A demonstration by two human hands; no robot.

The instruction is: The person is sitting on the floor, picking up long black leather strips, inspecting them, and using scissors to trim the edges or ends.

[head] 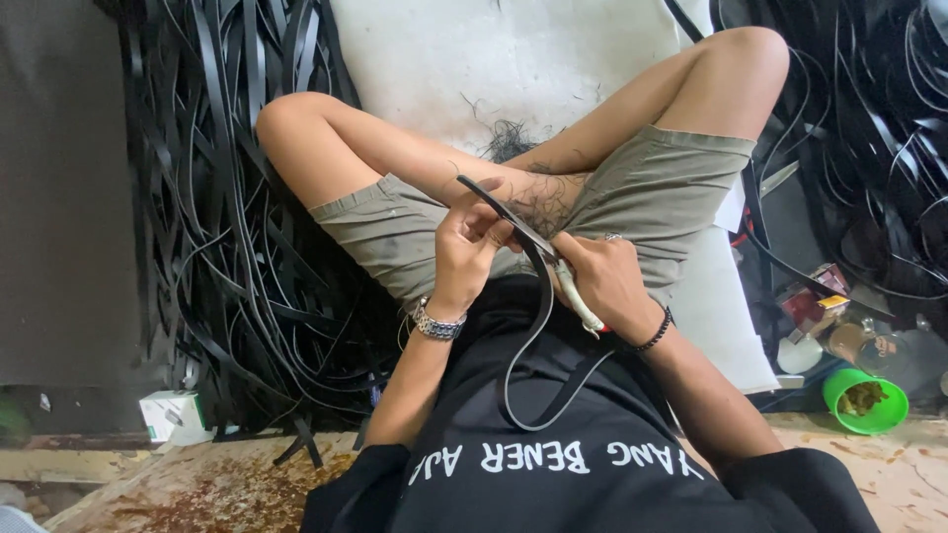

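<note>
left hand (466,240) fingers pinch a black strap (538,331); right hand (604,281) fingers grip a white-handled tool (578,301).

Seated cross-legged on a white cushion (474,59), black strips (227,247) heaped all around. Left hand (466,245) pinching a black strap (528,326) near its upper end; right hand (604,281) gripping a white-handled knife (576,296) against it. Strap looping down over the black shirt (553,454). Green cup (865,400) at right, small white box (170,415) at left.

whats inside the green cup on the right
The green cup lies tipped with its mouth toward the camera and holds a brownish clump; what it is cannot be told. The bottom of the cup is covered by it.
</note>
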